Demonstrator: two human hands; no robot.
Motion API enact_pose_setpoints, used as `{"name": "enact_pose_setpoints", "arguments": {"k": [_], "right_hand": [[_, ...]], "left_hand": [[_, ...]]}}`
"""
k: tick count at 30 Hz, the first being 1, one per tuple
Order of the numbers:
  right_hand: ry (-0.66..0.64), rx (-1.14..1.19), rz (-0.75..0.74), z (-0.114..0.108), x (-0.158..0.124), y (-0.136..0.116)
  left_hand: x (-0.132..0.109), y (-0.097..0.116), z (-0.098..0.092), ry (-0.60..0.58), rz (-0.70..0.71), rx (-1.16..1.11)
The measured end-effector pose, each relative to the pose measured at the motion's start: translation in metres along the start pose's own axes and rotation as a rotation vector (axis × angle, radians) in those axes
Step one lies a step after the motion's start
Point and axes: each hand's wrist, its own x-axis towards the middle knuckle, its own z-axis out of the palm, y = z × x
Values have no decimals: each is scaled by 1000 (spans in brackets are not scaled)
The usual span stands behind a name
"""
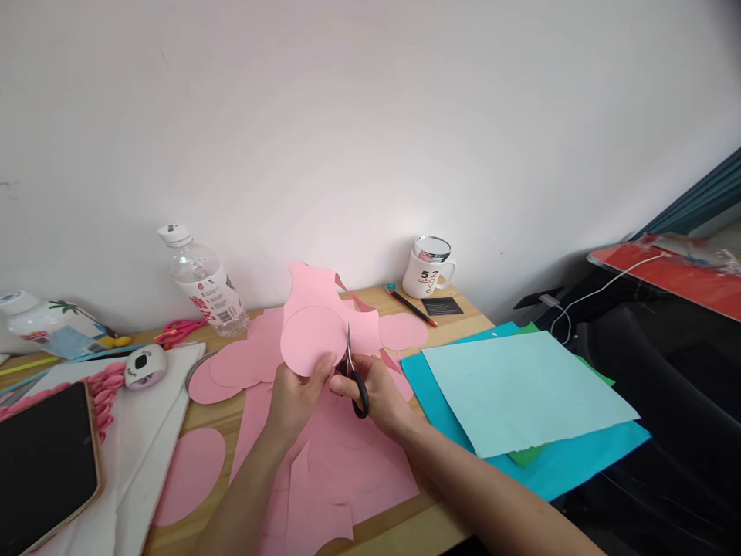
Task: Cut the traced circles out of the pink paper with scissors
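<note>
My left hand [296,398] pinches the lower edge of a pink paper sheet [324,316], held upright above the wooden table [405,533]. A nearly cut-out circle [311,340] hangs at the sheet's front. My right hand [376,390] grips black-handled scissors [354,371], blades pointing up into the pink paper just right of the circle. Both hands are closed and close together at the middle of the table.
Pink circles [191,471] and offcuts lie under my hands. Light blue [515,386], teal and green sheets are stacked right. A water bottle [202,282], white mug [428,266], red pencil [412,307], pink scissors [179,330], a punch [144,364] and a tablet [43,463] stand around.
</note>
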Motion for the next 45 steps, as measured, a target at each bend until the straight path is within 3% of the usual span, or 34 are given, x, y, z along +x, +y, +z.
{"name": "enact_pose_setpoints", "arguments": {"k": [22,29,33,39,45], "right_hand": [[8,-6,55,-3,0,1],[9,45,63,0,-1,0],[3,16,108,1,-1,3],[-64,18,32,-2,1,9],[-33,104,33,0,3,5]], "left_hand": [[1,-5,0,52,46,-50],[3,-4,1,123,54,-56],[1,-6,2,91,10,-58],[-2,-4,3,156,53,-65],[-3,-1,4,105,70,-9]]}}
